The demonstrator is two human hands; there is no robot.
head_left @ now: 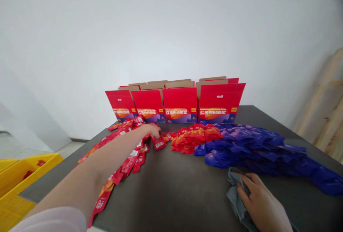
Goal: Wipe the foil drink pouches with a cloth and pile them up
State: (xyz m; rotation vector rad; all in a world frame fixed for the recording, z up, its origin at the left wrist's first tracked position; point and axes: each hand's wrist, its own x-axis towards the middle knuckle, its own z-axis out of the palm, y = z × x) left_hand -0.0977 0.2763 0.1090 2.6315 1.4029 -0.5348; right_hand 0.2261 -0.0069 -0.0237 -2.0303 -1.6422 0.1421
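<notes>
My left hand [153, 130] reaches across the table to the red sachets, its fingers closed on a red sachet [158, 143] that hangs toward me. Under and beside my left forearm spreads a pile of red sachets [128, 162]. My right hand [258, 198] is wrapped round a crumpled grey-blue cloth [235, 192] on the tabletop at the lower right. Just beyond the cloth lies a long heap of dark blue sachets [249, 150]. Between the two piles, orange-red sachets [194, 137] overlap in rows.
Several red cartons [180, 104] with raised flaps stand in rows along the back of the dark table [171, 189]. A yellow crate [29, 175] with a few red things inside is at the lower left. Wooden framing [325, 100] leans at the right against the white wall [171, 28].
</notes>
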